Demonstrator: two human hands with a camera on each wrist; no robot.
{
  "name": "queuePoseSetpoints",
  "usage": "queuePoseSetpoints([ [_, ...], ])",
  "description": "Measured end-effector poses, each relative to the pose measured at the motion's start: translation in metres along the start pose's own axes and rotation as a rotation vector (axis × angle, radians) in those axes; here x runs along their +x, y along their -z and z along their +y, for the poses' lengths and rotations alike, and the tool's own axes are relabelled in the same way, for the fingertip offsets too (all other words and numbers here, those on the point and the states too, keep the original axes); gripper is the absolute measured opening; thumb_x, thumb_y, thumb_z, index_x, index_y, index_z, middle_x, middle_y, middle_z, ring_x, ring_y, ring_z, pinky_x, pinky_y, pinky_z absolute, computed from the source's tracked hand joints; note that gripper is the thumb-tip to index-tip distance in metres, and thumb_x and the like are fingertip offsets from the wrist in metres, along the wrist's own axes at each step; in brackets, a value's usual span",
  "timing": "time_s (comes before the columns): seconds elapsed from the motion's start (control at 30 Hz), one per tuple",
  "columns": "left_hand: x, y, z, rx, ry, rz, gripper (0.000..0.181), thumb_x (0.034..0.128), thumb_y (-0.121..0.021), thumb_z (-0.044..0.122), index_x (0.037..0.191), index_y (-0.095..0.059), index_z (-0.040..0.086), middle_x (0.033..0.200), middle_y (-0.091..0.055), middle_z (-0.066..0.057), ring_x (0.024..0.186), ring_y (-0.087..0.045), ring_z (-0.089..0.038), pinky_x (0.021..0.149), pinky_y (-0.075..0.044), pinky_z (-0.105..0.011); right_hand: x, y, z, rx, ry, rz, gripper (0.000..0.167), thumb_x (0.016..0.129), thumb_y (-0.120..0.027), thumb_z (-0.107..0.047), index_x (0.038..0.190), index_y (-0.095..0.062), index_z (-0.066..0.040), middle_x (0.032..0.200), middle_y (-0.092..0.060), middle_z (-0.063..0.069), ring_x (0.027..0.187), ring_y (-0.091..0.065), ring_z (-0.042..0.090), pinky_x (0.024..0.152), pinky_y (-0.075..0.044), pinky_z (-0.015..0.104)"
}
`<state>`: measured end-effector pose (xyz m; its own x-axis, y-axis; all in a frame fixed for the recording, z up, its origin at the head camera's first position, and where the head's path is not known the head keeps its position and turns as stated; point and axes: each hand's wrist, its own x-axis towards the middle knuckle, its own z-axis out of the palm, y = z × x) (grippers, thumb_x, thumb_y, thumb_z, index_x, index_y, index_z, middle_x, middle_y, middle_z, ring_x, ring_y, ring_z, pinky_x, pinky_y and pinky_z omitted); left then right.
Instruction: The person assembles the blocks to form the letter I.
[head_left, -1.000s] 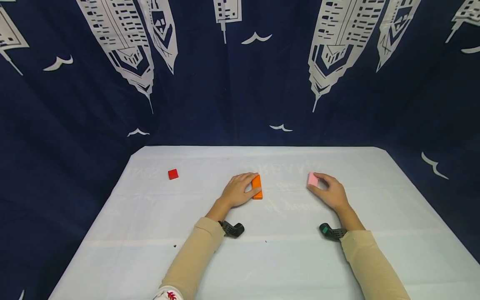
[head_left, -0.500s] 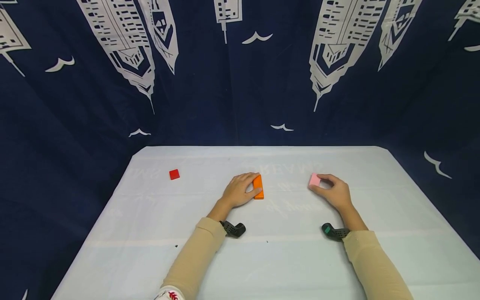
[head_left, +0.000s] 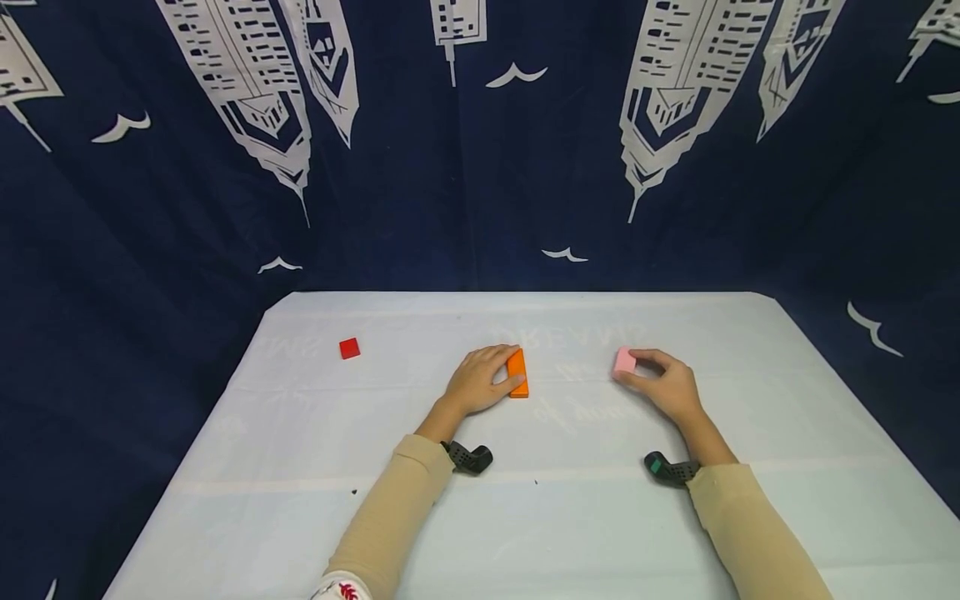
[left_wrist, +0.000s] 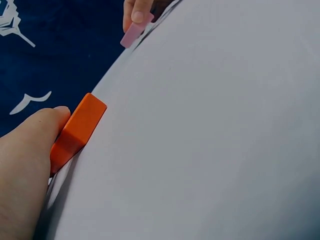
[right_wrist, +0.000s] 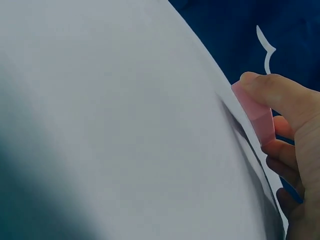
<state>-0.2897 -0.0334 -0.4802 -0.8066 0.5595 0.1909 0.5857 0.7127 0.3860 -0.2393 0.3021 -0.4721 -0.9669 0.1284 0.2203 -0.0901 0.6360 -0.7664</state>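
Note:
An orange block (head_left: 517, 374) lies on the white table, pinched between thumb and fingers of the left hand (head_left: 477, 381). The left wrist view shows the orange block (left_wrist: 80, 131) with the thumb along its side. To the right, the right hand (head_left: 669, 385) grips a pink block (head_left: 624, 361) by its two ends. In the right wrist view the pink block (right_wrist: 256, 115) sits between the thumb and the fingertips of the right hand (right_wrist: 295, 115). A gap of bare table separates the two blocks.
A small red square piece (head_left: 349, 348) lies at the back left of the white table (head_left: 570, 533). Dark blue cloth (head_left: 465, 183) with white prints hangs behind the table. Each wrist wears a black strap device (head_left: 468, 457). Tiny dark specks dot the table.
The right hand and pink block shifted slightly right, then the block came back slightly left. The left hand still holds the orange block in about the same spot.

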Motion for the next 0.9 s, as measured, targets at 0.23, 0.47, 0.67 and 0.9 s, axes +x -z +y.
queuePoseSetpoints([
  [0.23, 0.000, -0.001, 0.000, 0.005, -0.003, 0.001, 0.062, 0.0982, -0.048, 0.050, 0.150, -0.040, 0.018, 0.150, -0.043, -0.004, 0.139, -0.036, -0.023, 0.115, -0.025, -0.040, -0.008, -0.005, -0.009, 0.031, 0.013, -0.008, 0.056, 0.078, -0.083, -0.033, 0.120, -0.066, -0.001, 0.127, -0.060, 0.024, 0.124, -0.049, 0.042, 0.103, -0.038, 0.056],
  [0.47, -0.001, -0.001, 0.001, -0.007, -0.005, 0.002, 0.062, 0.0981, -0.049, 0.050, 0.150, -0.040, 0.017, 0.150, -0.043, -0.004, 0.139, -0.035, -0.023, 0.115, -0.025, -0.040, -0.014, -0.013, -0.018, 0.031, 0.007, -0.039, 0.057, 0.077, -0.084, -0.034, 0.121, -0.066, -0.002, 0.130, -0.058, 0.025, 0.126, -0.047, 0.044, 0.104, -0.036, 0.058],
  [0.67, 0.000, 0.000, 0.001, -0.002, -0.007, -0.002, 0.062, 0.0981, -0.049, 0.050, 0.150, -0.040, 0.017, 0.150, -0.043, -0.004, 0.139, -0.035, -0.023, 0.115, -0.025, -0.040, -0.016, -0.020, -0.029, 0.045, 0.030, -0.041, 0.056, 0.077, -0.084, -0.032, 0.121, -0.066, -0.002, 0.130, -0.058, 0.024, 0.127, -0.046, 0.044, 0.104, -0.035, 0.059],
  [0.9, 0.001, -0.001, -0.001, 0.013, 0.001, 0.001, 0.063, 0.0981, -0.048, 0.051, 0.150, -0.039, 0.018, 0.150, -0.042, -0.004, 0.139, -0.035, -0.023, 0.115, -0.025, -0.040, -0.020, -0.026, -0.043, 0.048, 0.036, -0.085, 0.058, 0.076, -0.084, -0.036, 0.122, -0.067, -0.005, 0.133, -0.057, 0.022, 0.131, -0.043, 0.042, 0.106, -0.033, 0.059],
])
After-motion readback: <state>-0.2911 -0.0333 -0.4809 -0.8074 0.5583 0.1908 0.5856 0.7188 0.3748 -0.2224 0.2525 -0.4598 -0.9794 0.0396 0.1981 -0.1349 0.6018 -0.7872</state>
